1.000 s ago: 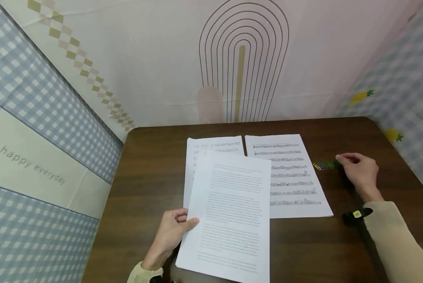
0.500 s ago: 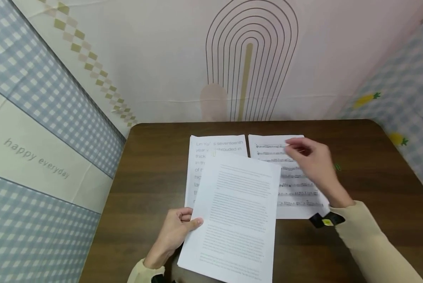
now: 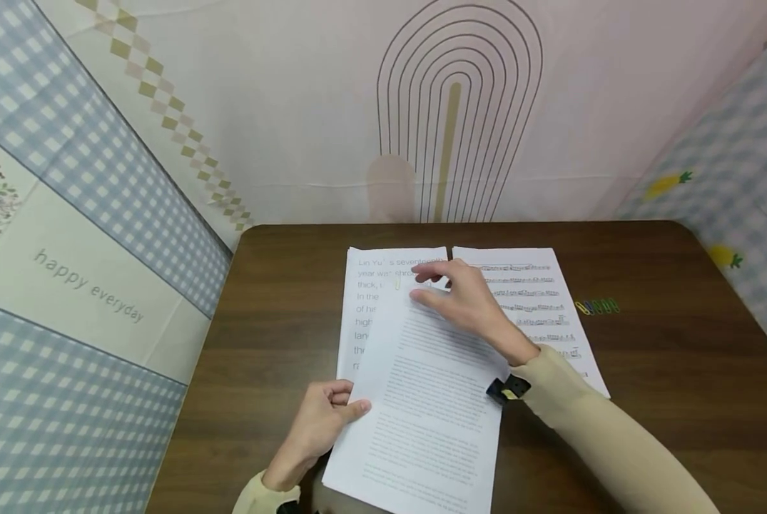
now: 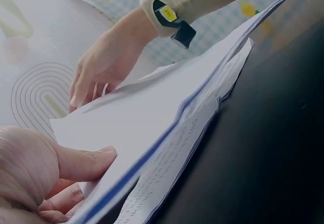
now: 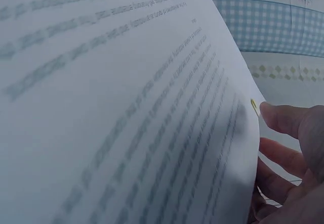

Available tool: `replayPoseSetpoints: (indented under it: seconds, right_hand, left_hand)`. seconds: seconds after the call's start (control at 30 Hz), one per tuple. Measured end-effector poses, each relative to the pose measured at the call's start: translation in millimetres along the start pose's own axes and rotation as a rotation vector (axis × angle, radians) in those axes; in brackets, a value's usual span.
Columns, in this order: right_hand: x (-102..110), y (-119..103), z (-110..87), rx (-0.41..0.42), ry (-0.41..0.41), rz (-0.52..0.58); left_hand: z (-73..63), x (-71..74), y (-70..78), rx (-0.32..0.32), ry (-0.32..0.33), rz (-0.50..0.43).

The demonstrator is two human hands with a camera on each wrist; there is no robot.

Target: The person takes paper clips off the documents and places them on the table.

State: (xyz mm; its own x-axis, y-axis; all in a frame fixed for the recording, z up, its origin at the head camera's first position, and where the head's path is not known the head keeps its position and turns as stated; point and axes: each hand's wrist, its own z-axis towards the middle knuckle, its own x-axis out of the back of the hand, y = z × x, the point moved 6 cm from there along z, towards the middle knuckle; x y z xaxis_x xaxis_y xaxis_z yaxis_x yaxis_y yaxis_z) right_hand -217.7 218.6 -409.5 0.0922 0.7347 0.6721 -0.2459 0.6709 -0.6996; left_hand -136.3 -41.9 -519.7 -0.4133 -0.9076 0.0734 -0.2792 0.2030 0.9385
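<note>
My left hand (image 3: pixel 315 427) pinches the lower left edge of a stack of printed sheets (image 3: pixel 431 400), thumb on top. In the left wrist view, the raised stack (image 4: pixel 152 107) slants across with its edges fanned apart. A yellowish paper clip (image 3: pixel 398 283) sits at the stack's top left. My right hand (image 3: pixel 465 298) is over the top edge, thumb and forefinger apart, with nothing seen between them. In the right wrist view, its thumb (image 5: pixel 283 119) is beside the clip (image 5: pixel 254 106), and its other fingers are partly hidden by the paper.
Beneath and behind lies a large-print text stack (image 3: pixel 355 314). To its right are music sheets (image 3: pixel 550 314), partly covered by the right arm. Several coloured paper clips (image 3: pixel 597 307) lie in a row on the brown table (image 3: pixel 666 371). A patterned cloth (image 3: pixel 293 107) hangs behind.
My right hand has moved left from the row of clips, across the music sheets, to the top of the held stack. The left hand keeps its grip on the stack.
</note>
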Motion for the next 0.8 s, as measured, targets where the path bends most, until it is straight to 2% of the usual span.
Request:
replayPoseSetpoints:
  seconds: [0.3, 0.8]
  right_hand:
    - [-17.1, -9.3, 6.2, -0.003, -0.014, 0.059]
    - [-23.5, -4.4, 8.4, -0.074, -0.013, 0.143]
  left_hand:
    - [0.9, -0.7, -2.8, -0.009, -0.016, 0.0]
    - [-1.3, 1.3, -2.6, -0.029, -0.015, 0.008]
